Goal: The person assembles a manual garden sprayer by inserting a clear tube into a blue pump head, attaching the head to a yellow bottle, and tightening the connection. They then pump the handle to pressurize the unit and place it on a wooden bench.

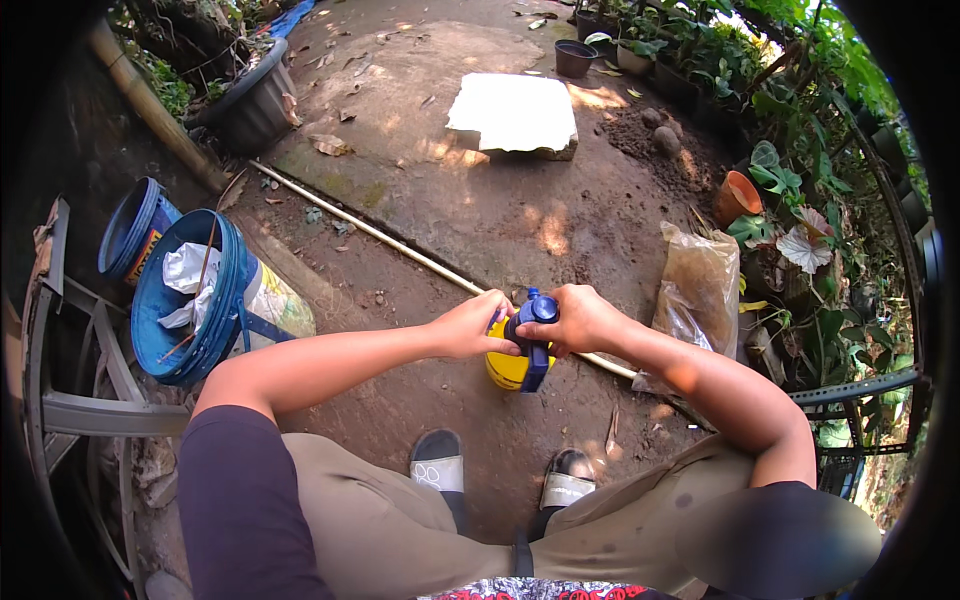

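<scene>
A hand sprayer with a yellow tank (507, 373) and a dark blue pump head (543, 308) is held upright in front of me, above the ground between my feet and a pale pole. My left hand (470, 326) grips it at the dark collar, thumb and fingers closed around its left side. From the right, my right hand (588, 318) closes on the blue head, its thumb laid across the top part. A blue trigger or handle hangs down the near side of the tank. The fingers behind the sprayer are partly hidden.
A pale pole (400, 242) lies diagonally across the dirt. Blue buckets (232, 265) stand at left beside a grey metal frame (110, 412). Ahead lies a white slab (512, 108). A clear plastic bag (700, 280), a tipped orange pot (737, 198) and plants line the right.
</scene>
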### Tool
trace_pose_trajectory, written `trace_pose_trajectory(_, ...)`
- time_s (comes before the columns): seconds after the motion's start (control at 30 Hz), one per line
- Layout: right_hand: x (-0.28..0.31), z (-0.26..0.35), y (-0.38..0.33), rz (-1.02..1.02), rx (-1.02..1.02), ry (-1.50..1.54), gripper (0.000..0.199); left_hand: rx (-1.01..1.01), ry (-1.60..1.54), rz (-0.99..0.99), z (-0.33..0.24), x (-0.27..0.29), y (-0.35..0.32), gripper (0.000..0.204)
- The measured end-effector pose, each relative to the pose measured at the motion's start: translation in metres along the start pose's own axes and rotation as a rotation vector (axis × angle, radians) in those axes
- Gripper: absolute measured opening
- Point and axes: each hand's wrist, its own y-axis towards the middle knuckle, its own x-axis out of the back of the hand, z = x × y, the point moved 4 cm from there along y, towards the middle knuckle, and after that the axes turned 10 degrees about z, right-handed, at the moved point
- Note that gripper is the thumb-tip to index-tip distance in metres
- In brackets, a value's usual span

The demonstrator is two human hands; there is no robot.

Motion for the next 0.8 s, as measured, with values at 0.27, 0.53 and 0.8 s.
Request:
trace_pose_trajectory(0.27,0.040,-0.003,-0.025,-0.136,0.052,-0.457,0.050,0.194,0.272,0.031,0.040,0.040,0.001,0.028)
trace_pose_trajectory(0.53,-0.026,0.005,-0.037,0.939,-0.036,-0.211,0.037,0.287,0.316,-0.139,0.045,0.088,0.002,0.025)
trace_pose_trajectory(0.8,0.031,-0.024,-0.014,-0.252,-0.115,-0.766,0.041,0.500,0.357,0.279,0.056,0.089,0.001,0.030)
